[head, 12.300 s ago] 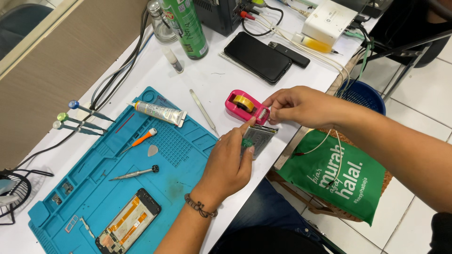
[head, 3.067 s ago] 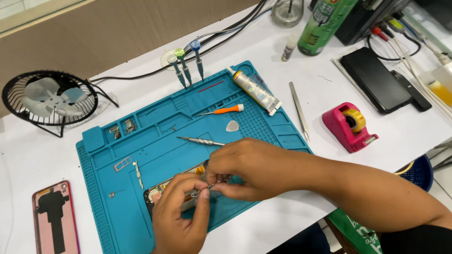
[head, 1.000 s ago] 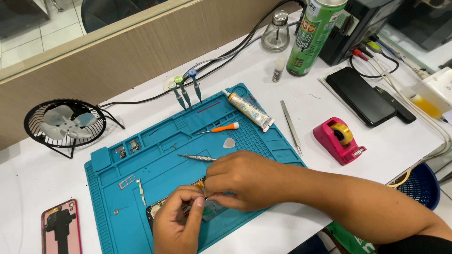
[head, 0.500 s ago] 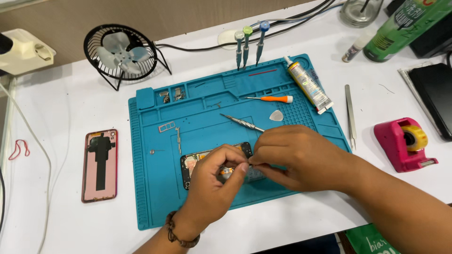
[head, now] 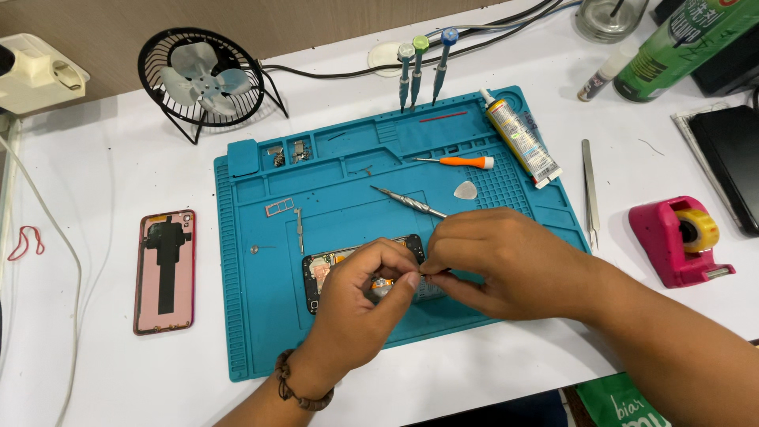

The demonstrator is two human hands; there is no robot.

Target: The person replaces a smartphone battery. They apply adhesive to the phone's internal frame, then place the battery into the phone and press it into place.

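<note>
An opened phone (head: 332,265) lies on the blue work mat (head: 261,316), its insides showing at the left end. Both hands hover over its right half and hide it. My left hand (head: 356,304) and my right hand (head: 506,265) meet fingertip to fingertip above the phone, pinching a small thin piece between them; what the piece is I cannot tell. A beaded bracelet sits on my left wrist.
On the mat lie a metal screwdriver (head: 407,203), an orange-handled tool (head: 462,162), a white pick (head: 465,190) and a glue tube (head: 522,146). A pink back cover (head: 164,270) lies left; tweezers (head: 590,190) and a pink tape dispenser (head: 680,241) right; a small fan (head: 202,79) behind.
The view has swung left and steadied over the mat. Twelve seconds ago both hands were at the tape dispenser; since then they stay pinched together over the phone, barely moving.
</note>
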